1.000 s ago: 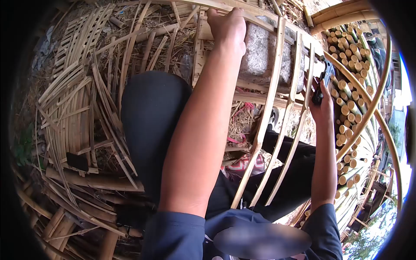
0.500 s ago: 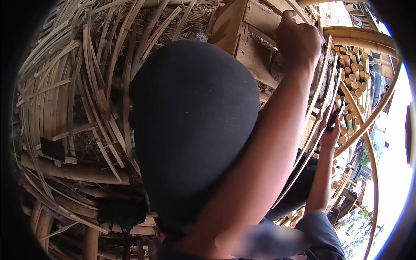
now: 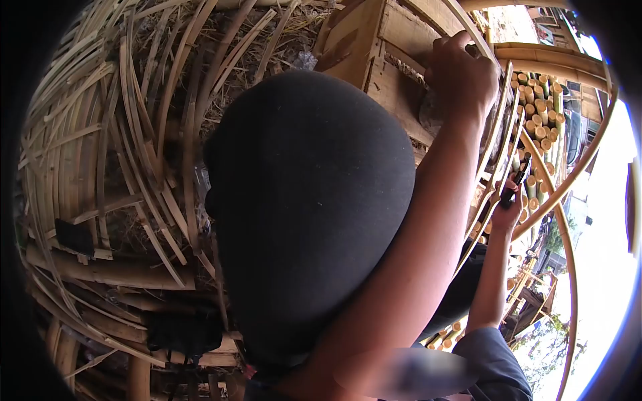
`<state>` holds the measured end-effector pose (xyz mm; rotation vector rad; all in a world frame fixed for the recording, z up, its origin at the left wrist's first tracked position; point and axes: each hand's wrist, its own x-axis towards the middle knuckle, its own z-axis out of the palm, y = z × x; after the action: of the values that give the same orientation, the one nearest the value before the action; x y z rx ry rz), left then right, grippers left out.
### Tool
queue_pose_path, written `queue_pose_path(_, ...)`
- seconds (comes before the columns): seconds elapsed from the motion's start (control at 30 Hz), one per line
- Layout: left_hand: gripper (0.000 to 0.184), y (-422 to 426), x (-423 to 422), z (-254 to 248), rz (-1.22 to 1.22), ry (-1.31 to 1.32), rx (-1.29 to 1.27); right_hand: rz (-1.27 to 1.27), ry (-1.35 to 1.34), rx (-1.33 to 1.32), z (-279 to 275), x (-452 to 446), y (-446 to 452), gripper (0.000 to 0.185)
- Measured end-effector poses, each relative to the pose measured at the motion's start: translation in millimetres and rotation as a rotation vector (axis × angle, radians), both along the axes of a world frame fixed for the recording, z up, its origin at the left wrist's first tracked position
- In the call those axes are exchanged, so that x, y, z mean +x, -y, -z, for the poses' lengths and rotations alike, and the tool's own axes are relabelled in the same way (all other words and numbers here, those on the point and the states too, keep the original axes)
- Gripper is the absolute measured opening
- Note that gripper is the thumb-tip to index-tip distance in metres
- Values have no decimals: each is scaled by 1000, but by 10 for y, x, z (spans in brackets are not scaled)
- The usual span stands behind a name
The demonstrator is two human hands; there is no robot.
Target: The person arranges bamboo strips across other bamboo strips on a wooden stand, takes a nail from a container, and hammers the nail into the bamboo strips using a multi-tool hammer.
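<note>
My left hand (image 3: pixel 463 77) reaches past my dark-clad knee (image 3: pixel 304 200) to the side of a pale wooden crate (image 3: pixel 399 90). Its fingers are curled, and their tips are hidden. Close beside that hand runs a thin, curved bamboo strip (image 3: pixel 473 30); whether the fingers hold it is unclear. Farther right, my right hand (image 3: pixel 508 212) is closed around a small, long black object (image 3: pixel 516 186), too small to identify. Several long bamboo strips (image 3: pixel 491 160) pass between the two hands.
Split bamboo slats (image 3: pixel 73 160) and loose straw cover the left side. A thick bamboo pole (image 3: pixel 110 267) and a black bag-like item (image 3: pixel 184 331) lie lower left. Cut bamboo poles (image 3: pixel 538 110) are stacked at right, and bent bamboo (image 3: pixel 572 287) crosses before the sky.
The view has shifted slightly, and my knee appears a little farther right and lower. My left hand shows slightly lower beside the crate. The black object remains in my right hand.
</note>
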<state>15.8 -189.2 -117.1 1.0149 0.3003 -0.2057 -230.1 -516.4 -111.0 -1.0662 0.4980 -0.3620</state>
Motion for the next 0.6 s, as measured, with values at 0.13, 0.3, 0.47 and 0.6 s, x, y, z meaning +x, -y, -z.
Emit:
queue_pose_path(0.13,34,33,3,17,-63,-11,68,22,11,-80,38,-25,4,30)
queue_pose_path(0.3,34,-89,-30,-56,-16,-14,95,115,118,133,-3,-23,37,36)
queue_pose_path(0.47,36,-142,-70,-131,2,-52,154,176,125,256,-130,-31,-165,27)
queue_pose_path(0.6,35,-107,-82,-112,-55,-55,169,139,102,278,-211,-133,-245,13)
